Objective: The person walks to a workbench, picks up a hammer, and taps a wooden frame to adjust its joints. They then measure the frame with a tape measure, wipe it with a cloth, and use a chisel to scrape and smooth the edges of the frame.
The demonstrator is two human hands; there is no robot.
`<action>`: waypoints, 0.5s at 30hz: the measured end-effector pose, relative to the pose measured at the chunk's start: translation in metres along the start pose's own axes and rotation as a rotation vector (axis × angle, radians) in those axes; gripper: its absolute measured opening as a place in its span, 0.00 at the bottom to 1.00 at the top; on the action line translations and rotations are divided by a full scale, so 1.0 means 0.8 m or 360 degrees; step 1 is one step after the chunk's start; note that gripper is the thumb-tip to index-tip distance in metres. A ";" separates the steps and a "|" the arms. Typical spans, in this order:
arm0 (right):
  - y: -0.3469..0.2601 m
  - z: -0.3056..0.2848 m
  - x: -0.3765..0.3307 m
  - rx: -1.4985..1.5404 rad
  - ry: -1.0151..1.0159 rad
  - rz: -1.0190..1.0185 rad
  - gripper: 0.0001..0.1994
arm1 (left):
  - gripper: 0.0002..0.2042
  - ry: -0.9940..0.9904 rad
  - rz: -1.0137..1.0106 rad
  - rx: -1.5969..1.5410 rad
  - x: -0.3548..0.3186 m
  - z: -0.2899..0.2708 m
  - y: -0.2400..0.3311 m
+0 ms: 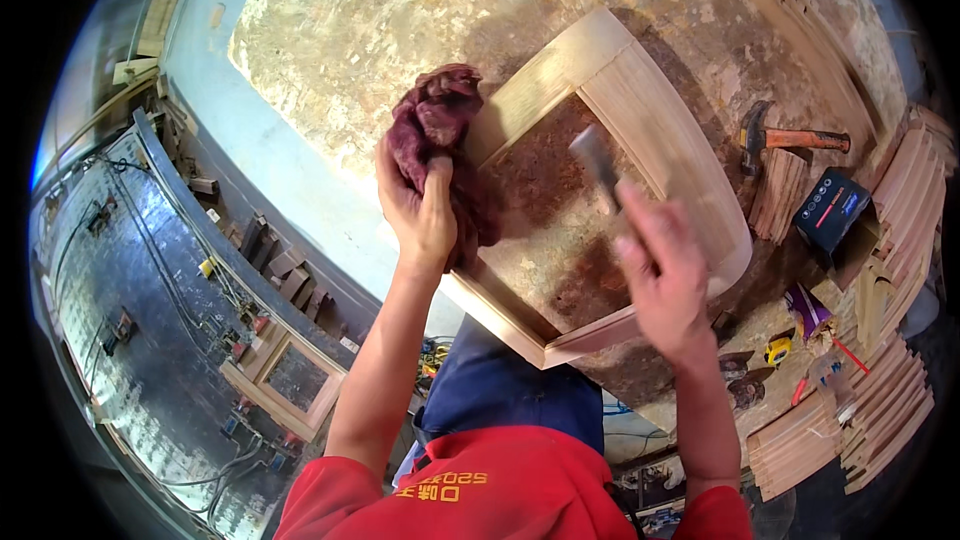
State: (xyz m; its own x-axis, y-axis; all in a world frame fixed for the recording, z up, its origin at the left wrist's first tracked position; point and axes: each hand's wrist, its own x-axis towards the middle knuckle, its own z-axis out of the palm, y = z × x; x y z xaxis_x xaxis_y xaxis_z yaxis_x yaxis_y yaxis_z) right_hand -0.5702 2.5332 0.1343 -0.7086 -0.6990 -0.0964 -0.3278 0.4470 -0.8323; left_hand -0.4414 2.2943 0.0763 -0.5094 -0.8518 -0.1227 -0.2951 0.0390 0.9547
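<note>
My left hand [424,212] is closed round a bunched dark-red cloth [435,125] at the left side of a pale wooden frame [672,128]. The cloth hides part of the frame's left rail. The frame lies tilted across the worktable, its outer edge curved at the right and its lower corner near my waist. Over the frame's opening, my right hand [665,265] grips a small flat-bladed tool [594,155], its blade pointing up and left. Motion smears this hand and the tool; whether it is a chisel or a putty knife I cannot tell.
The mottled worktable [350,40] carries a hammer [800,138] on wood offcuts, a dark box [833,210] and a purple packet [808,310] at the right. Stacked wood strips [885,410] lie beyond. Left, a smaller wooden frame [300,380] sits by another bench.
</note>
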 end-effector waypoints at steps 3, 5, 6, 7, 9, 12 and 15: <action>-0.021 0.006 -0.034 0.0029 -0.0413 -0.0104 0.26 | 0.20 -0.0560 -0.0232 -0.0368 -0.049 -0.016 0.037; -0.023 0.002 -0.049 0.0114 -0.0466 -0.0173 0.26 | 0.19 -0.0809 -0.0226 -0.0102 -0.063 -0.027 0.045; -0.021 0.002 -0.053 0.0154 -0.0494 -0.0216 0.26 | 0.18 -0.0744 -0.0195 -0.0009 -0.064 -0.034 0.043; -0.017 -0.003 -0.054 0.0182 -0.0375 -0.0186 0.26 | 0.18 -0.0682 -0.0164 0.0083 -0.064 -0.038 0.041; -0.006 -0.012 -0.032 0.0180 -0.0049 -0.0059 0.25 | 0.18 -0.0199 -0.0200 -0.0164 -0.039 -0.030 0.025; 0.005 -0.018 0.012 -0.0102 -0.0030 0.0019 0.24 | 0.19 0.0146 0.0143 -0.0091 -0.009 -0.015 -0.018; 0.009 -0.016 0.041 -0.0266 -0.0117 0.0048 0.24 | 0.19 0.0079 0.0254 0.0042 -0.005 -0.003 -0.018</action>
State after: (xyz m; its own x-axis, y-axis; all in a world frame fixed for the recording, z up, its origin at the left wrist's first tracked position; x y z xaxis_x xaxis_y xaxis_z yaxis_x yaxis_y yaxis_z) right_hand -0.6034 2.5204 0.1322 -0.6741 -0.7201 -0.1646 -0.4106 0.5505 -0.7269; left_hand -0.4330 2.2961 0.0636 -0.5111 -0.8584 0.0440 -0.2350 0.1889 0.9535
